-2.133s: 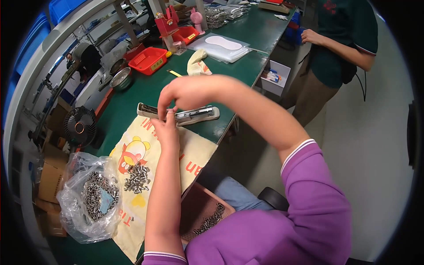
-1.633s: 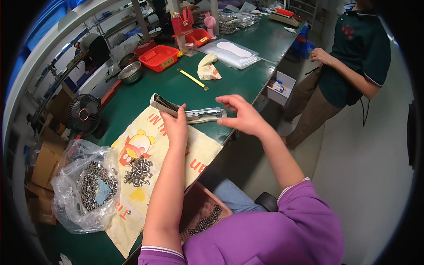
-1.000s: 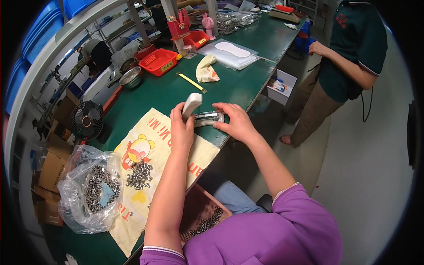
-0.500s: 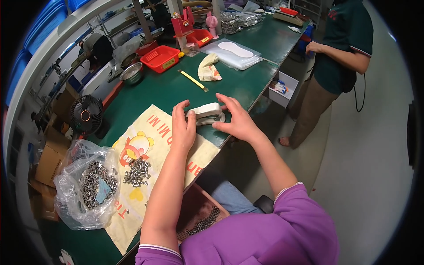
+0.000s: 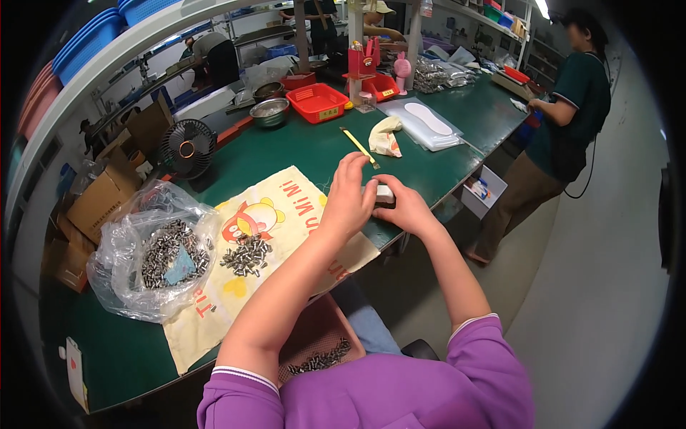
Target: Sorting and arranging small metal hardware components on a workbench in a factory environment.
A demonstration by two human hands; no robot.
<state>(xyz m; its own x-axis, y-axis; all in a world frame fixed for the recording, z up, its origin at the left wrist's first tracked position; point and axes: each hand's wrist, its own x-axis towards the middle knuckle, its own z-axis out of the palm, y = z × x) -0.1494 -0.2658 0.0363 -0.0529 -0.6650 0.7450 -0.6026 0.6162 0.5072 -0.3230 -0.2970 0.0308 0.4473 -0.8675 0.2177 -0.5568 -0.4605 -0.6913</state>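
My left hand (image 5: 349, 196) and my right hand (image 5: 404, 208) meet at the front edge of the green table (image 5: 286, 154). Together they grip a small folded white packet (image 5: 384, 191), which is mostly hidden under my fingers. My left palm covers it from above and my right hand closes on its near end. Just left of my hands lies a yellow printed cloth (image 5: 286, 214) with a small pile of metal screws (image 5: 246, 256) on it.
A clear plastic bag of screws (image 5: 161, 250) sits at the left, with cardboard boxes (image 5: 100, 200) and a small fan (image 5: 187, 148) behind. Red trays (image 5: 318, 100), a metal bowl (image 5: 270, 111), a yellow stick (image 5: 357, 145) and a rag (image 5: 386, 136) lie farther back. A co-worker (image 5: 572, 121) stands right. A brown tray (image 5: 321, 354) rests on my lap.
The long packet that my hands held stretched out above the table has been folded small. Both hands have come down together to the table's front edge.
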